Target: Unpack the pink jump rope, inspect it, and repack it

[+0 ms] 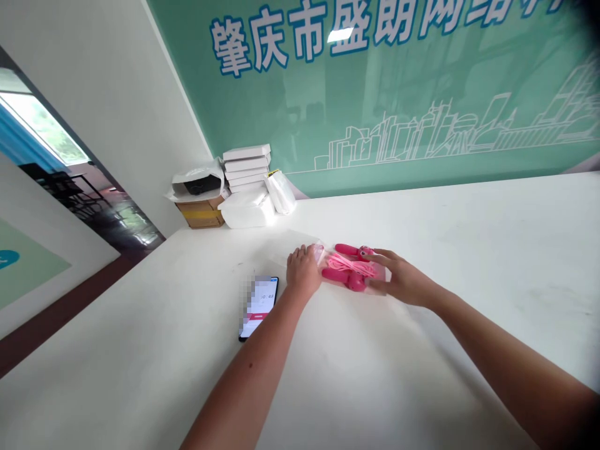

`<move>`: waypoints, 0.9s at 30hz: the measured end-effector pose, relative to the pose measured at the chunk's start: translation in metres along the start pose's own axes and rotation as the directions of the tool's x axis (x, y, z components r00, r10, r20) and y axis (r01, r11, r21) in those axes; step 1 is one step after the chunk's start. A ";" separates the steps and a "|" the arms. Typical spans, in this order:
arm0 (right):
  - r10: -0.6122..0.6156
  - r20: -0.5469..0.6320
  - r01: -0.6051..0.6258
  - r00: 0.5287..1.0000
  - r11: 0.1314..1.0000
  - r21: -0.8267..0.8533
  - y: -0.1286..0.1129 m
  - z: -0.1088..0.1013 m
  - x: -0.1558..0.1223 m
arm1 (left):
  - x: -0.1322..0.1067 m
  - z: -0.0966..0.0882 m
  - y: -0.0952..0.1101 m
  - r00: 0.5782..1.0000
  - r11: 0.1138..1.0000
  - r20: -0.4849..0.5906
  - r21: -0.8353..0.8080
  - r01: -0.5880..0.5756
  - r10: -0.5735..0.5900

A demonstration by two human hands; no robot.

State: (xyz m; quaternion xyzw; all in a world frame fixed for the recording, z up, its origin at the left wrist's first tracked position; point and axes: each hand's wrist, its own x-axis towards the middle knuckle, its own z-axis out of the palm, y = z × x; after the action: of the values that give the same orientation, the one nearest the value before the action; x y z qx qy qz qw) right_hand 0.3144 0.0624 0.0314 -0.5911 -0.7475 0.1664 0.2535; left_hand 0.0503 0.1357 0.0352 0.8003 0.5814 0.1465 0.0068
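A pink jump rope [350, 265] lies on the white table, its cord bundled between two darker pink handles. The upper handle has a small animal face at its right end. A clear plastic bag [382, 273] surrounds the rope. My left hand [304, 270] is closed on the left end of the bag, beside the handle tips. At the other end, my right hand [402, 278] grips the packed rope, fingers on the upper handle's head and thumb by the lower one. Left of my left forearm lies a smartphone [259, 309] with its screen lit, partly pixelated.
Against the back wall stand stacked white boxes [247, 164], a white wrapped bundle [248, 208], and a cardboard box [199, 212] with a plastic bag [199, 181] holding something black on it. The white table [506, 250] meets a green printed wall [300, 125].
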 end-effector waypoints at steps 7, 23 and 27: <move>0.180 -0.089 -0.180 0.980 0.984 0.009 0.003 0.009 0.031 | -0.004 -0.008 0.007 0.999 0.996 0.027 0.089 0.023 -0.026; 0.206 0.004 -0.206 0.979 0.974 0.094 -0.001 0.020 0.064 | -0.019 0.002 0.013 0.996 0.992 0.063 0.112 0.056 -0.063; 0.167 0.043 -0.171 0.985 0.982 0.087 0.001 0.016 0.062 | -0.018 0.001 0.017 0.997 0.984 0.059 0.176 0.035 -0.046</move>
State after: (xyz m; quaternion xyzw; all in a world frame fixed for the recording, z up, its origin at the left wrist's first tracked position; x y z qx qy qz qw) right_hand 0.2954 0.1236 0.0292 -0.6374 -0.6906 0.2311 0.2518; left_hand 0.0608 0.1133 0.0333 0.7901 0.6075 0.0696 -0.0423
